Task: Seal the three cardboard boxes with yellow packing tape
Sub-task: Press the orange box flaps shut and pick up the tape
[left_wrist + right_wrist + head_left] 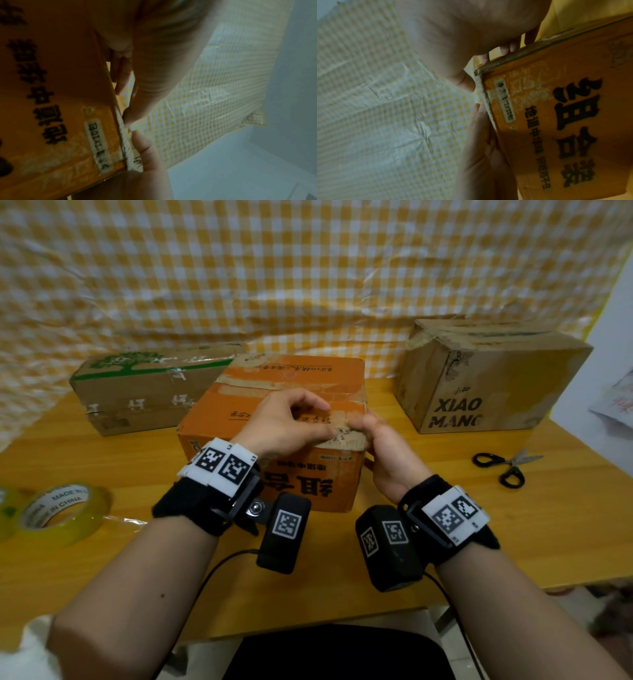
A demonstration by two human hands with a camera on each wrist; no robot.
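Note:
An orange cardboard box [294,378] [51,94] [556,121] with black print stands at the table's middle, flaps down. A worn pale tape strip [344,434] runs along its top front edge. My left hand [291,426] [154,54] rests on the box top, fingers arched, thumb pressing that strip. My right hand [383,446] [462,33] grips the front right corner, thumb on the strip and fingers down the side. A yellowish tape roll [58,508] lies at the left, untouched. Two other boxes stand behind: a green-printed one [144,385] and a "XIAO MANG" one [479,381].
Black-handled scissors [507,467] lie on the wooden table [513,525] to the right. Part of a second tape roll [5,508] shows at the far left edge. A yellow checked cloth [308,268] hangs behind the boxes. A black chair seat is below the table's front edge.

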